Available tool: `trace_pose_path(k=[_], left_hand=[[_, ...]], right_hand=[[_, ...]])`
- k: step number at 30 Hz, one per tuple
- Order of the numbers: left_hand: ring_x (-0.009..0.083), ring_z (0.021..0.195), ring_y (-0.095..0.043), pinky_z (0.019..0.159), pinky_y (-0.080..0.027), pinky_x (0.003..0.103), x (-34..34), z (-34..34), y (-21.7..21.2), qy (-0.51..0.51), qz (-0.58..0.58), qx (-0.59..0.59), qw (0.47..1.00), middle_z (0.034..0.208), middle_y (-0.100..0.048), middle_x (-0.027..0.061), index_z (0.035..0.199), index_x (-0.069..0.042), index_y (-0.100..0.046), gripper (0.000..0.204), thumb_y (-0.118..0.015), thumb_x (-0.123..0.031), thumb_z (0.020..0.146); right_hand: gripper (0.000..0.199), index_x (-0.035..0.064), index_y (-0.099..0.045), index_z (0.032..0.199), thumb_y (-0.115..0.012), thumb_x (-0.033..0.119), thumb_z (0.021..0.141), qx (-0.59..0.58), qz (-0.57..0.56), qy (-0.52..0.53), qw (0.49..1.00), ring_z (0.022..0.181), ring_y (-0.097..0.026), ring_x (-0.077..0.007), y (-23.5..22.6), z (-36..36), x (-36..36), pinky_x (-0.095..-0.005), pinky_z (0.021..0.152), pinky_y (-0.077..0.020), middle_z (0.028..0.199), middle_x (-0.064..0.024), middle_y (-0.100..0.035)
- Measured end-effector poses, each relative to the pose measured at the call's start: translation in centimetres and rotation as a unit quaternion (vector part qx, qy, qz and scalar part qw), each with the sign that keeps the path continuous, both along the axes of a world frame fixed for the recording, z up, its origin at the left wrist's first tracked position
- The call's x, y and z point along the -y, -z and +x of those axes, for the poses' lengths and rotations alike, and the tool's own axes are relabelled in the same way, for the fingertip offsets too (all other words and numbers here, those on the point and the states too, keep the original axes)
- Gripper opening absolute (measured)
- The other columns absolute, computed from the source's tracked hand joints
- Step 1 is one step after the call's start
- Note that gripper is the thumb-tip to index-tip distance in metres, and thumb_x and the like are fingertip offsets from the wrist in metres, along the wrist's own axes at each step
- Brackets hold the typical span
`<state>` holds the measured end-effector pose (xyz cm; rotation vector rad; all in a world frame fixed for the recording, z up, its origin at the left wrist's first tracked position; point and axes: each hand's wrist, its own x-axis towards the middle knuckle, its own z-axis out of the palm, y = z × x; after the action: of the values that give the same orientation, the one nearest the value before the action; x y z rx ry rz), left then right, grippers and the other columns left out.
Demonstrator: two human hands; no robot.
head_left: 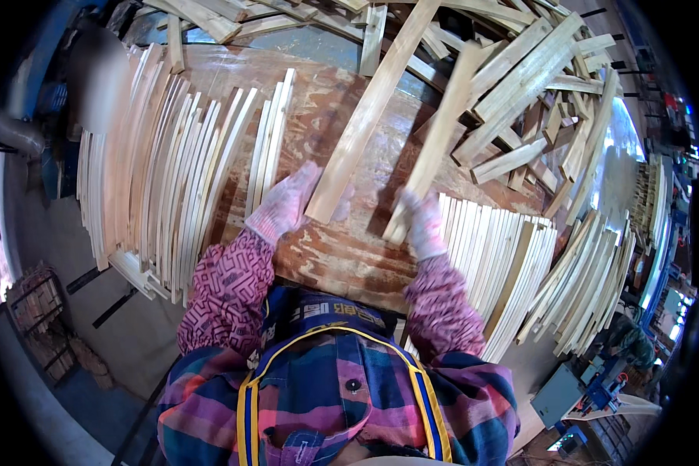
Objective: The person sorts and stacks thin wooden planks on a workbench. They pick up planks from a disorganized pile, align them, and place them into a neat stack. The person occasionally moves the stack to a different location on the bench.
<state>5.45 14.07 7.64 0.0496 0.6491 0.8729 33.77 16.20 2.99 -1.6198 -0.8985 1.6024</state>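
1. Left board, pale wood, one: near end at the fingers of the left hand, length running away beyond them. We see pink glove along both edges and judge the fingers wrapped beneath; the underside we cannot see.
2. Right board, pale wood, one: near end within the fingers of the right hand, which grip it, somewhat blurred; length likewise pointing away.
3. Left row, many slats side by side, left of the left fingers: we judge this portion arranged.
4. Small group, few slats, just beyond the left fingers, a gap parting it from the left row: arranged, by our judgement, though short in count.
5. Right row, many slats side by side, just right of the right fingers: likewise arranged.
6. Loose heap, crossed pieces, well beyond the right fingers: not yet arranged; we judge much left.
7. Worktable, brown, worn: bare surface between both sets of fingers.
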Motion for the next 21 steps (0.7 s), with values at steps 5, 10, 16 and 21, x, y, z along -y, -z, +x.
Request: trace_pose_path(k=[5,10,16,21], left_hand=[[0.0232,0.086,-0.069,0.073,-0.059,0.036,1.1,0.5,1.4,0.011,0.107,-0.209,0.972,0.100,-0.069,0.0135,0.125,-0.001,-0.057,0.037,-0.065,-0.018,0.093],[0.0094,0.094,-0.063,0.078,-0.052,0.021,10.1,-6.0,3.6,-0.063,0.139,-0.498,0.853,0.109,-0.068,0.0054,0.125,-0.004,-0.062,0.038,-0.067,-0.013,0.088],[0.0254,0.091,-0.065,0.083,-0.054,0.036,18.8,-26.2,-4.1,-0.055,0.189,-0.898,0.393,0.098,-0.067,0.0132,0.112,-0.001,-0.066,0.038,-0.073,-0.021,0.080],[0.0365,0.098,-0.063,0.089,-0.050,0.044,24.3,-37.3,-3.3,0.013,0.044,-0.970,0.240,0.106,-0.067,0.0178,0.117,-0.007,-0.066,0.037,-0.064,-0.029,0.087]], right_hand=[[0.065,-0.0014,-0.048,0.134,-0.076,0.027,0.082,0.221,-0.080,-0.113,0.965,0.104,-0.063,-0.0292,0.7,-3.3,10.1,-0.0370,0.090,-0.0491,0.114,-0.0154,-0.065],[0.089,0.0009,-0.037,0.146,-0.078,0.039,0.077,0.519,0.075,-0.211,0.825,0.130,-0.047,-0.0380,-1.3,-6.4,9.8,-0.0417,0.110,-0.0363,0.139,-0.0241,-0.051],[0.093,0.0059,-0.032,0.150,-0.076,0.047,0.078,0.621,-0.011,-0.208,0.756,0.134,-0.043,-0.0346,-0.9,-8.6,9.4,-0.0410,0.111,-0.0357,0.145,-0.0219,-0.044],[0.095,0.0093,-0.029,0.152,-0.071,0.056,0.079,0.645,-0.011,-0.219,0.732,0.135,-0.042,-0.0324,0.3,-8.5,9.7,-0.0423,0.110,-0.0378,0.147,-0.0206,-0.042]])
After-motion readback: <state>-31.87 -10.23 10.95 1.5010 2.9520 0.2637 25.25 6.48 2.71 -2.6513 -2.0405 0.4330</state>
